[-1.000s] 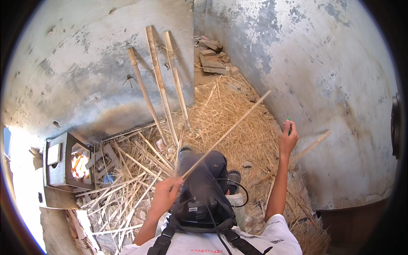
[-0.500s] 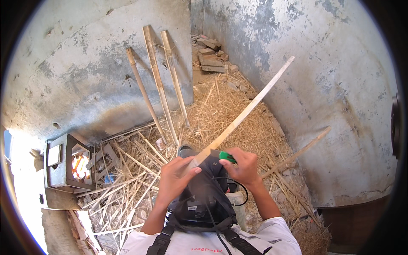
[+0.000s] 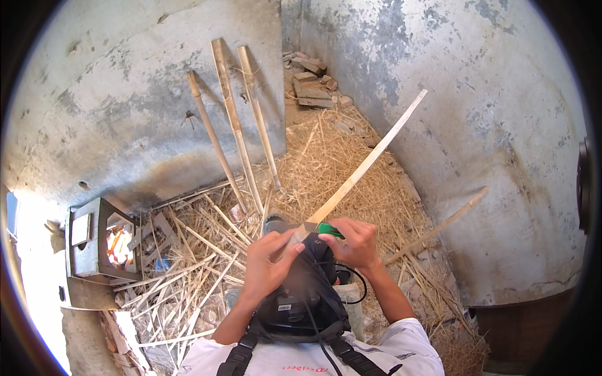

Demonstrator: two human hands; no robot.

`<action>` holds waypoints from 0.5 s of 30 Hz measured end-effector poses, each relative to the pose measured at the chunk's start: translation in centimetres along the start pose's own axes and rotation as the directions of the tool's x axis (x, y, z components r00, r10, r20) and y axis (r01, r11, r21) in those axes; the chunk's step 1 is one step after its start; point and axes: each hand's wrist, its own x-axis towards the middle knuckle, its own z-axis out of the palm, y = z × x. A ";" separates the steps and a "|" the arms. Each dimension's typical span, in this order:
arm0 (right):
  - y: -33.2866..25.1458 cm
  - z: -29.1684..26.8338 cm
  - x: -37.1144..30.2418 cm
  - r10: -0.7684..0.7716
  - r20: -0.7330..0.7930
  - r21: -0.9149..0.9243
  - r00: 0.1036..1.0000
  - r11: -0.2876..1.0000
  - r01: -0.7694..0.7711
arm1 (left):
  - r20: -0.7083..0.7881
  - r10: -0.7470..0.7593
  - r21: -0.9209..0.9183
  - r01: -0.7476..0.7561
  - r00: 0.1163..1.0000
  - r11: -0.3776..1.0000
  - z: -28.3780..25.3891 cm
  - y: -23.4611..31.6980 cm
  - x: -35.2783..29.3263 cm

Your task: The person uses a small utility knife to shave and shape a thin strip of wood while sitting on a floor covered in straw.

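Observation:
A long pale bamboo strip (image 3: 370, 161) slants up and away to the right from my hands. My left hand (image 3: 269, 260) is closed round its near end, thumb on one side and fingers on the other. In my right hand (image 3: 355, 243) is a green-handled knife (image 3: 328, 230), gripped with the fingers wrapped round the handle. Its flat blade lies against the strip just beyond my left fingertips. Part of the blade's edge is hidden by the strip. Both hands are above a black bag (image 3: 295, 307) strapped on my front.
Three bamboo poles (image 3: 233, 125) lean against the left wall. Another strip (image 3: 461, 212) leans at the right wall. Shavings (image 3: 332, 150) and loose slats (image 3: 188, 276) cover the floor. A box with a bright opening (image 3: 88, 241) stands at the left; bricks (image 3: 311, 88) lie in the far corner.
The strip's far tip has dropped slightly and shifted left. My left hand has moved a little right, and my right hand with the knife slightly left, so the hands are closer together.

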 end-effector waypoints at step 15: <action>23.3 -11.7 -5.9 0.803 -0.425 0.351 0.417 0.571 -0.742 | -0.044 -0.308 -0.002 0.308 0.951 0.951 -5.5 -6.3 -6.0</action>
